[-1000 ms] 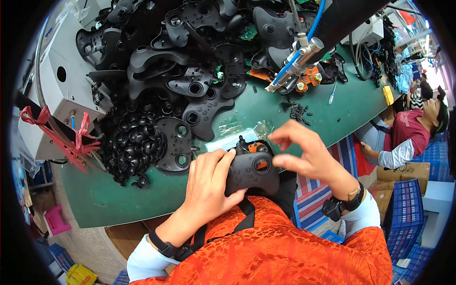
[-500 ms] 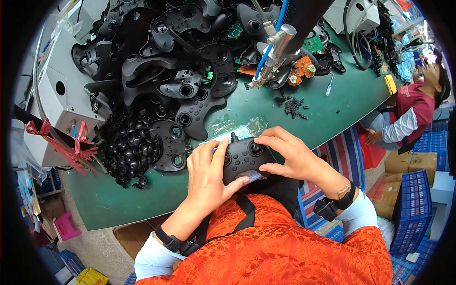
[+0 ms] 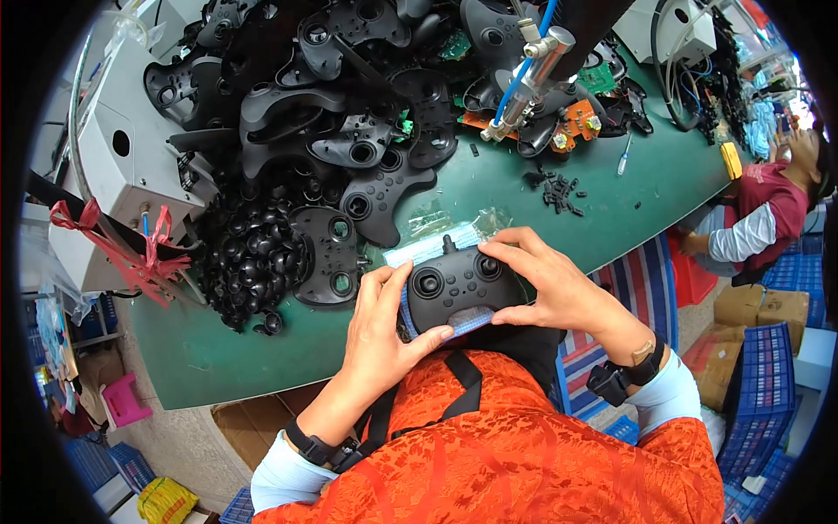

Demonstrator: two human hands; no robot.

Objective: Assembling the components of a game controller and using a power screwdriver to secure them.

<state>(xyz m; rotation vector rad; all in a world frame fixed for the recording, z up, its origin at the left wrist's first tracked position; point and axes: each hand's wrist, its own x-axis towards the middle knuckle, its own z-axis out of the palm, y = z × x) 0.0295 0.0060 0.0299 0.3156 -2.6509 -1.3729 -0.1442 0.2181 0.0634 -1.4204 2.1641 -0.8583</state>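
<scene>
A black game controller [image 3: 469, 288] sits between my two hands close to my body, its face with two thumbsticks and small buttons turned up. My left hand [image 3: 377, 327] grips its left side, thumb along the lower edge and fingers at the upper left. On the right side my right hand [image 3: 559, 293] holds it, index finger near the top corner and thumb at the lower edge. A blue checked cloth [image 3: 474, 325] shows under the controller's lower edge. Just beyond lies a pale blue pleated piece [image 3: 428, 247] beside clear plastic film.
Controller shells [image 3: 371, 196] pile up on the green table [image 3: 227, 362], beside a heap of black round caps [image 3: 253, 262]. A metal air-tool fitting [image 3: 532, 83] hangs overhead. Small black parts [image 3: 561, 194] and a screwdriver [image 3: 623, 157] lie to the right. Another person [image 3: 768, 210] sits at far right.
My left fingers have shifted from over the controller's left part to its side, baring the left thumbstick. More of the checked cloth shows. The whole view has shifted slightly.
</scene>
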